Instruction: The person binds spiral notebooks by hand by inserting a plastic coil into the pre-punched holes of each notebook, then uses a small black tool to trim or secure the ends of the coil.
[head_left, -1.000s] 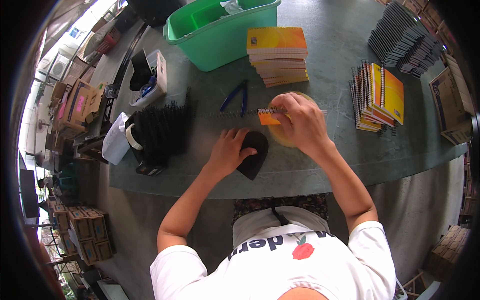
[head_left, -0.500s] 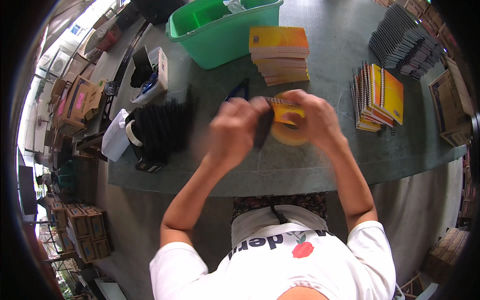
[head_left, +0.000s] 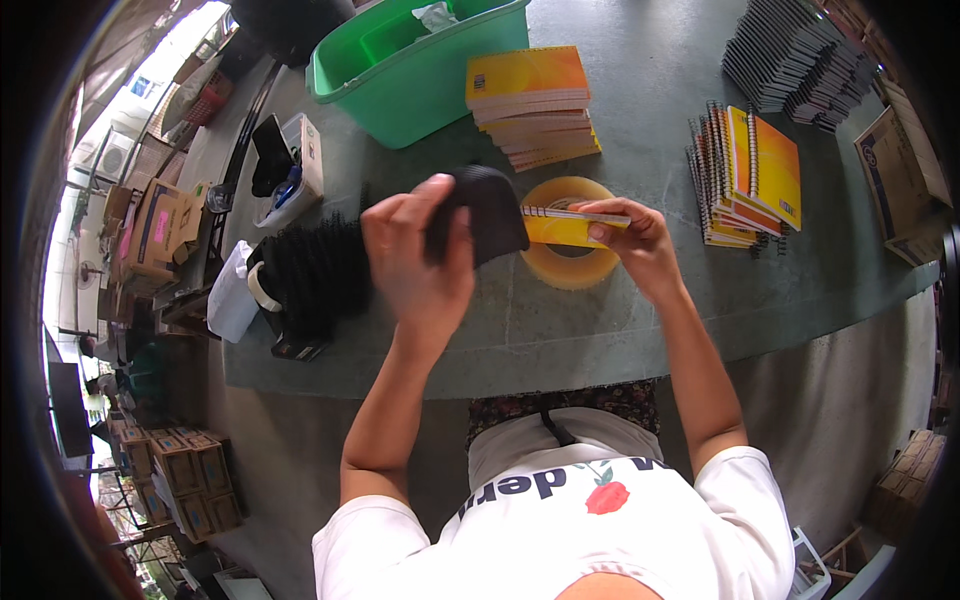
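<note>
My left hand [head_left: 418, 250], a little blurred, is closed on a black, rounded, block-like object [head_left: 488, 220] whose kind I cannot make out. The object's right edge meets the end of a yellow notebook [head_left: 565, 230]. Pinched between thumb and fingers of my right hand [head_left: 640, 240], that notebook is held edge-on, its row of binding holes or coil facing up. Beneath it a large roll of yellowish tape [head_left: 570, 274] lies flat on the dark green table [head_left: 480, 345]. Whether the two held things touch firmly is unclear.
A stack of yellow notebooks [head_left: 530, 85] stands beyond my hands, beside a green bin [head_left: 420, 90]. Spiral-bound notebooks [head_left: 775, 170] lie on the right, grey ones [head_left: 790, 60] behind them. Black coils [head_left: 315, 265] and a clear box [head_left: 305, 165] are on the left.
My hands have drawn apart. The black object now shows broadly above my left fingers, and more of the notebook and tape roll is visible. The blue tool seen behind my hands is now hidden.
</note>
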